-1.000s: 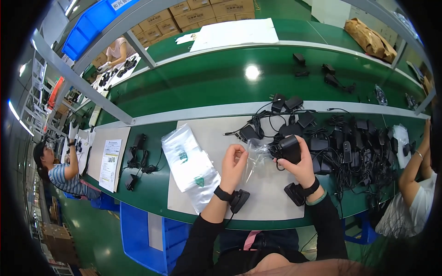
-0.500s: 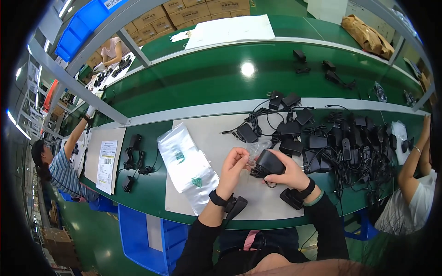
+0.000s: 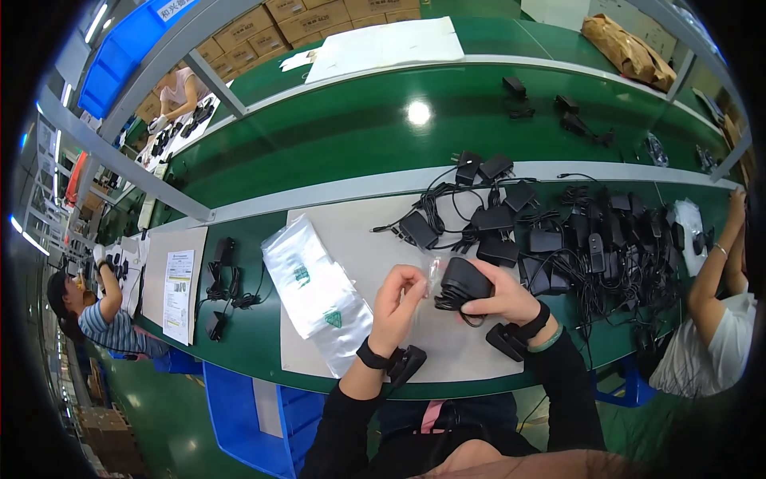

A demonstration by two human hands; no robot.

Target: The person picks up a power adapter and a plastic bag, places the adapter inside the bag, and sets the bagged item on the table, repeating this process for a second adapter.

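**Hands with power adapter and clear bag at the packing table**

Adapter (image 3: 465,281), black with its cable coiled against it, is gripped in the right hand (image 3: 503,297), whose fingers are closed around its body, just below picture centre. The left hand (image 3: 399,299), at 9 o'clock from the adapter and near it, has its fingers curled and pinching the edge of a small clear plastic bag (image 3: 432,271) that stands between the two hands. Both wrists carry dark bands, and the sleeves are black. A stack of clear plastic bags (image 3: 315,291) with green marks lies on the grey mat (image 3: 367,239), at 9 o'clock from the left hand. A heap of black adapters with tangled cables (image 3: 574,235) spreads at 2 o'clock from the right hand. One loose black adapter (image 3: 507,342) lies at 6 o'clock, just beside the right wrist. The green table (image 3: 335,152) extends toward 12 o'clock. A co-worker's arm (image 3: 710,271) reaches in at 3 o'clock.
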